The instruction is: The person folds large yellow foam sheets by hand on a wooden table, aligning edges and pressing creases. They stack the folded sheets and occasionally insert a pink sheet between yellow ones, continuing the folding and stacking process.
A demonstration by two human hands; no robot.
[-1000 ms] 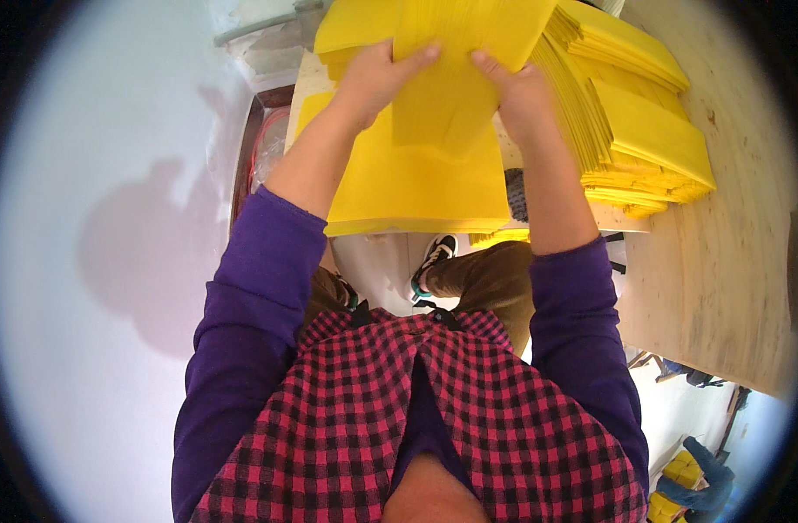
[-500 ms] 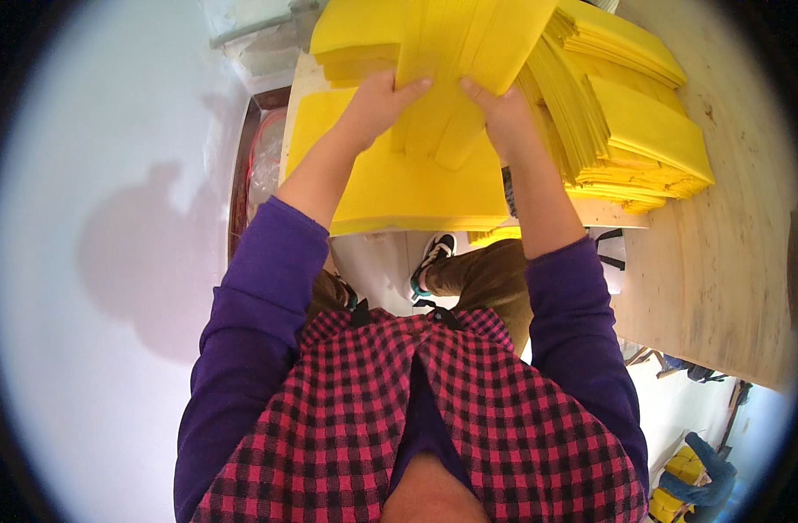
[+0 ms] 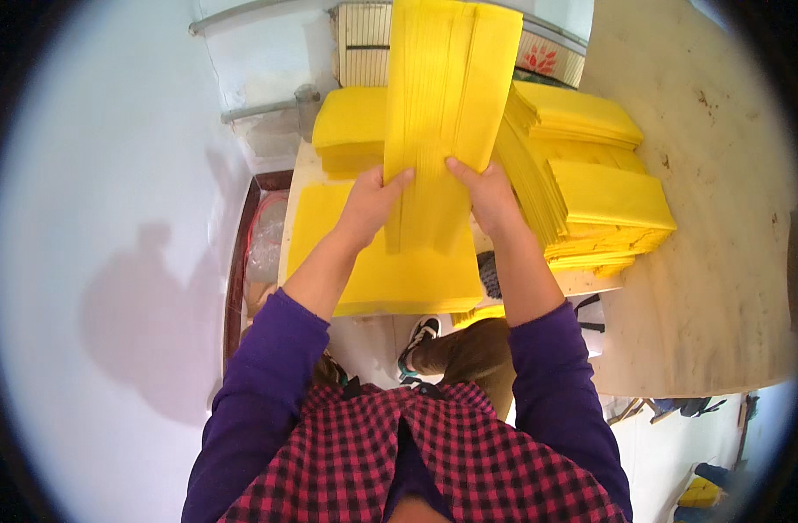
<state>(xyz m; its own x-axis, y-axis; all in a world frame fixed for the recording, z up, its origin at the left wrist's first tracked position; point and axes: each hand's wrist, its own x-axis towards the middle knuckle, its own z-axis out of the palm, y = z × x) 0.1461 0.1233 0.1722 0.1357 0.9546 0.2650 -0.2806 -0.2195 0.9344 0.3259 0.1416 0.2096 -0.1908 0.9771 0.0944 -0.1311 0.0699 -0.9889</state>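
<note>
My left hand (image 3: 371, 207) and my right hand (image 3: 493, 199) grip a long bundle of folded yellow fabric-like sheets (image 3: 451, 96) by its two sides. Both thumbs press on its front face, while the other fingers are mostly hidden behind it. The bundle stands upright, its top reaching the upper edge of the view, its lower end over a flat yellow stack (image 3: 408, 283) on the table. Just right of my right hand lies a large pile of folded yellow sheets (image 3: 612, 196). Behind my left hand sits a smaller yellow stack (image 3: 351, 122).
A pale wooden board (image 3: 695, 288) fills the right side. A white wall (image 3: 94, 174) runs along the left. A dark reddish frame (image 3: 237, 261) with clear plastic stands between wall and table. At lower right, part of another person (image 3: 715, 476) shows beside yellow material.
The bundle has swung more upright, and its two overlapping parts now line up more closely. The view has tilted up, so hands and table appear lower and the back wall shows.
</note>
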